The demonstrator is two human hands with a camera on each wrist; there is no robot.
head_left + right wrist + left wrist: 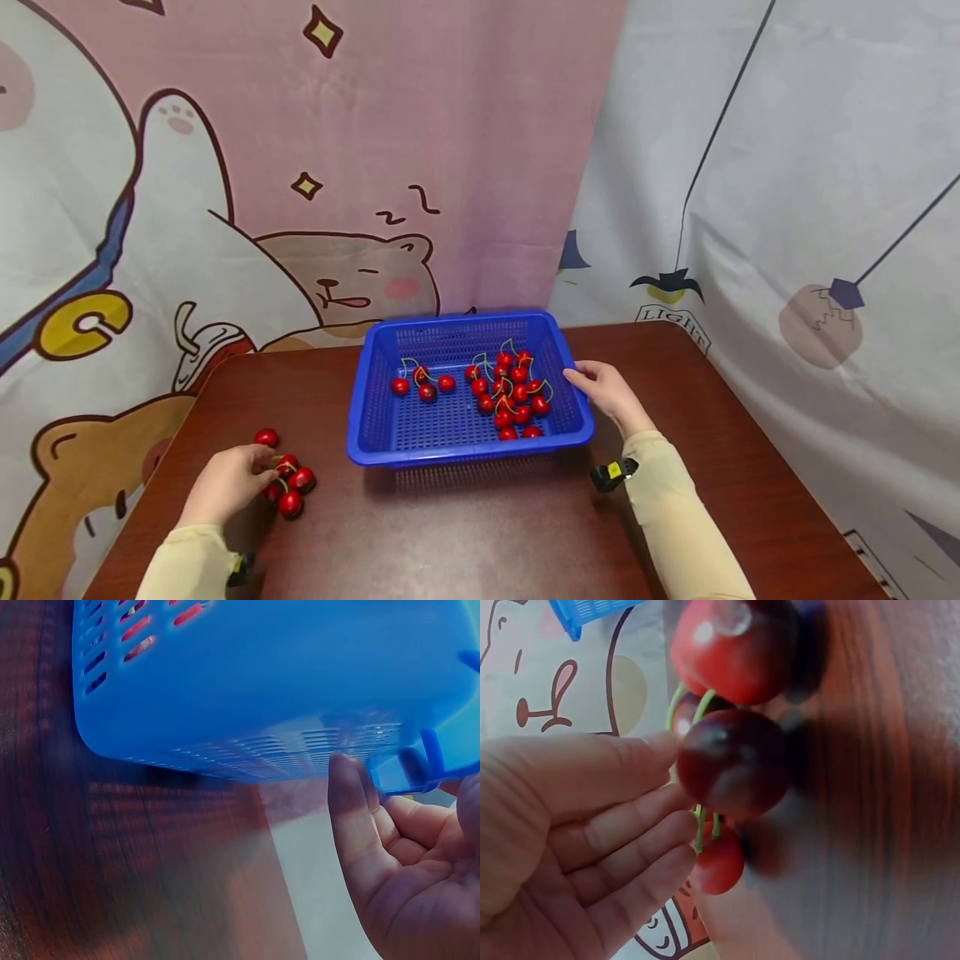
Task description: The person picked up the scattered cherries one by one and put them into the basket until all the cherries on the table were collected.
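My left hand [228, 483] reaches down over a small cluster of red cherries [302, 479] on the table's left side. In the left wrist view, its thumb and relaxed fingers [634, 829] lie right at the green stems, beside a dark red cherry [733, 763]. A brighter cherry [735, 645] sits above that one and another [718, 864] below it. A lone cherry [266, 437] lies just past the hand. My right hand [609, 392] grips the right rim of a blue plastic basket [450, 457], with fingers around the edge in the right wrist view.
Inside the basket, several stemmed cherries [517, 392] are heaped at the right and a smaller group [427, 392] sits at the left. The brown wooden table [465, 533] ends at a cartoon-printed curtain [450, 125] behind and to both sides.
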